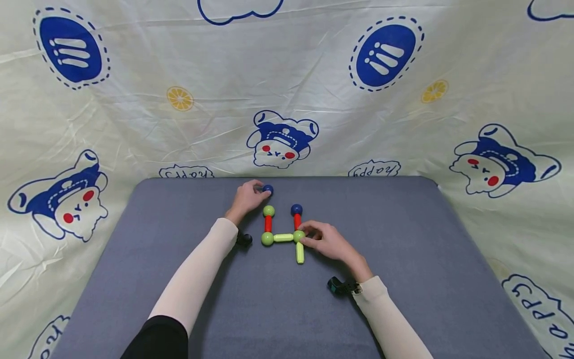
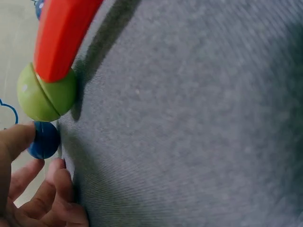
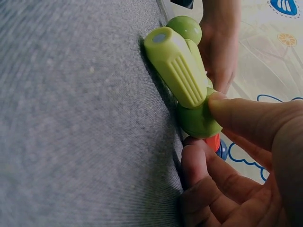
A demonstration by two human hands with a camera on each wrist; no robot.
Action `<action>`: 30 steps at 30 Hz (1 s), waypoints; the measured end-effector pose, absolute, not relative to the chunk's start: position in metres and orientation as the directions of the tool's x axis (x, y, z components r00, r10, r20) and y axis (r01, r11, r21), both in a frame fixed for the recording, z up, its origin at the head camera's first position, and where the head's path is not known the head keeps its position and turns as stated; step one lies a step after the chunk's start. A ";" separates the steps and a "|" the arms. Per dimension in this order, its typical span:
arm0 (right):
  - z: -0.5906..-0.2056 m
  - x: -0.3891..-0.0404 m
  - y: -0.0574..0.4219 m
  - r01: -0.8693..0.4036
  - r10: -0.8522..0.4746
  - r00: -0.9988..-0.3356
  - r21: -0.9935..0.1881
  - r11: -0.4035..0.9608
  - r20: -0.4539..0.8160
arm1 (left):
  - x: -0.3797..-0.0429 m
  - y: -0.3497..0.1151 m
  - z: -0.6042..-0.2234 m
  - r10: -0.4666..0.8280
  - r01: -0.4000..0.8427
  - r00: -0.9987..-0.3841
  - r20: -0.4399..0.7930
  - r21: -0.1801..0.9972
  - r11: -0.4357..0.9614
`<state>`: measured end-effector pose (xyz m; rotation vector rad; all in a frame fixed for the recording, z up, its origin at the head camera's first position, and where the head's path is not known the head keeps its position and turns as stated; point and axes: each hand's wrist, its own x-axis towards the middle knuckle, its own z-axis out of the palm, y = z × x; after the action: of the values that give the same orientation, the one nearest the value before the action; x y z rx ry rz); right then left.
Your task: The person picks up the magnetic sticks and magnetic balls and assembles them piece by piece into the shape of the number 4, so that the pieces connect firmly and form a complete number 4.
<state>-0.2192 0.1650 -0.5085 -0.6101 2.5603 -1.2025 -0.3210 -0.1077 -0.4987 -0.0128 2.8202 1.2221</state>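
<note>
At the far side of the table, my left hand (image 1: 248, 198) pinches a blue ball (image 1: 268, 189), which the left wrist view shows between thumb and fingertips. My right hand (image 1: 331, 241) holds a green ball (image 3: 196, 119) between thumb and fingers, at a corner of a toy frame of rods and balls. From that corner a yellow-green rod (image 1: 300, 253) points toward me and a red rod (image 1: 297, 222) leads to another blue ball (image 1: 296, 209). A second yellow-green rod (image 1: 283, 238) runs left to a green ball (image 1: 267, 239), where another red rod (image 1: 268, 224) ends in a green ball (image 1: 269, 211).
A grey cloth-covered table (image 1: 287, 309) lies under everything. Behind it hangs a pale printed curtain (image 1: 224, 65) with blue cartoon figures. A dark wrist camera (image 1: 244, 240) sits at the left wrist, and another camera (image 1: 338, 285) at the right.
</note>
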 end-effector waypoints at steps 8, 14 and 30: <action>-0.510 -0.219 0.165 -0.261 -0.470 -0.881 -0.781 0.568 -0.047 | -0.320 -0.110 -0.501 0.025 -0.025 -0.998 -0.058 0.725 0.688; -0.510 -0.219 0.166 -0.263 -0.471 -0.881 -0.784 0.563 -0.043 | -0.317 -0.114 -0.502 -0.011 -0.050 -0.998 -0.057 0.757 0.651; -0.509 -0.219 0.166 -0.248 -0.461 -0.886 -0.789 0.561 -0.049 | -0.312 -0.112 -0.505 0.022 0.018 -1.000 0.005 0.742 0.670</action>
<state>-0.2186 0.1664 -0.5090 -0.5905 2.5469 -1.2295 -0.3119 -0.1115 -0.5053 0.0342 2.8668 1.2737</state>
